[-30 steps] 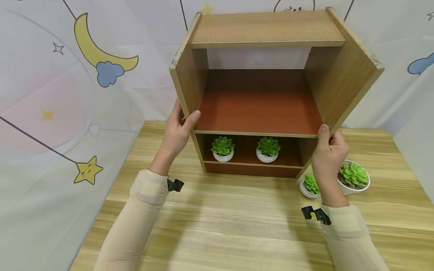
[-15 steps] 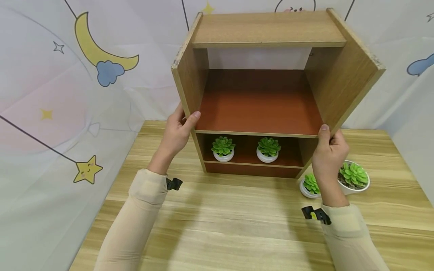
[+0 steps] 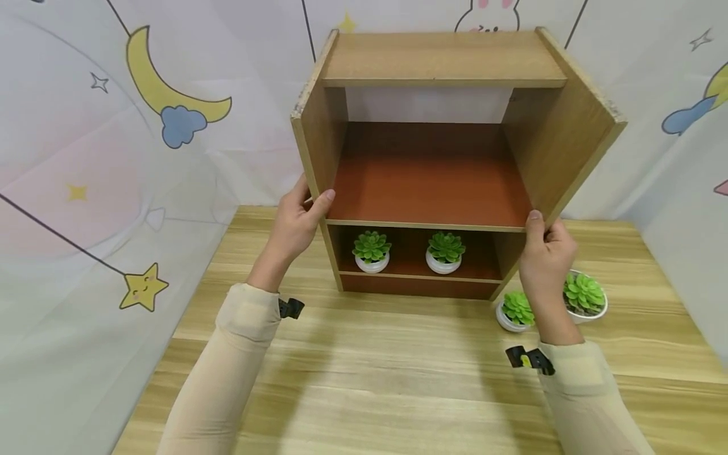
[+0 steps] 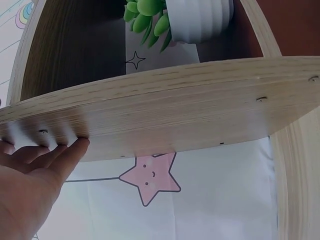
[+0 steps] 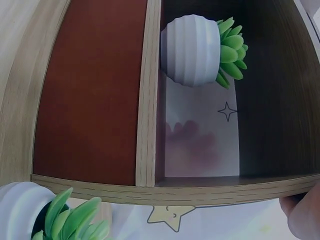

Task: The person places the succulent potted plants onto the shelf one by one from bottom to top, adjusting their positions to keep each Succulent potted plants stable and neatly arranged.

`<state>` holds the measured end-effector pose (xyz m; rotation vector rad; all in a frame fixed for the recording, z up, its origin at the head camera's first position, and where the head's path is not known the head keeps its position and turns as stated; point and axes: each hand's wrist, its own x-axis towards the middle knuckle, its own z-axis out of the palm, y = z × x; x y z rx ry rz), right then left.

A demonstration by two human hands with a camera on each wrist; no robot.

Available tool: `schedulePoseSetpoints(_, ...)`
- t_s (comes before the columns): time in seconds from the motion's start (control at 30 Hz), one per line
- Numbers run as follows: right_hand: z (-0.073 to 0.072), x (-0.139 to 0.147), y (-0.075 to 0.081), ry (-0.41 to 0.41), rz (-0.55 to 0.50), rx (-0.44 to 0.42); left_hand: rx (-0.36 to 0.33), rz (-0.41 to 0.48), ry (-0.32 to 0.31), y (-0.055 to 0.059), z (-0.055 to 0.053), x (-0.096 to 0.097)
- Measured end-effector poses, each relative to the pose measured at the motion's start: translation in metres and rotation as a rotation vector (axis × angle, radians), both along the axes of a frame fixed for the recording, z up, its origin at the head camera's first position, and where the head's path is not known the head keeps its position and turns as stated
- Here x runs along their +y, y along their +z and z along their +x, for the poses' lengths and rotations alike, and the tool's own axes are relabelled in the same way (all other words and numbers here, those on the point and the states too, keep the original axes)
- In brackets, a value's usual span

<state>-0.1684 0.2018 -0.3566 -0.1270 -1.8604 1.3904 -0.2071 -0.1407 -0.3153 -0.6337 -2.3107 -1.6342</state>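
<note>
The wooden shelf unit (image 3: 426, 183) stands on the bench (image 3: 387, 379), directly between left grip (image 3: 292, 224) and right grip (image 3: 548, 259), boards (image 3: 445, 57) running crosswise; each grip clasps the side panel (image 3: 552, 145) beside it, neither nearer.

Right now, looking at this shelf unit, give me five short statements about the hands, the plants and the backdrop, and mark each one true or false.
1. The left hand grips one side of the shelf unit. True.
2. The right hand holds a plant pot. False: the right hand grips the other side of the shelf unit.
3. Two potted plants stand in the lower compartment. True.
4. The plants outside the unit stand on the left hand's side. False: the smaller outside plant and the larger outside plant are on the right hand's side.
5. The crescent moon on the backdrop is yellow. True.
</note>
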Motion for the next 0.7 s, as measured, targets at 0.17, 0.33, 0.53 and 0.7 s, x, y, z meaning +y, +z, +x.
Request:
schedulePoseSetpoints(0.17, 0.003, 0.0, 0.004, -0.013, 0.02, -0.037, -0.003, -0.009, -0.006, -0.002, -0.001, -0.001)
schedulePoseSetpoints(0.33, -0.007, 0.013, -0.008, -0.012, 0.031, -0.118, -0.004, -0.007, -0.015, -0.003, -0.002, -0.001)
schedulePoseSetpoints(0.53, -0.008, 0.022, -0.011, 0.059, -0.007, -0.202, 0.005, -0.002, -0.011, -0.003, -0.002, -0.001)
schedulePoseSetpoints(0.7, -0.002, 0.022, -0.008, 0.108, -0.015, -0.22, 0.009, -0.004, -0.011, -0.002, 0.0, -0.002)
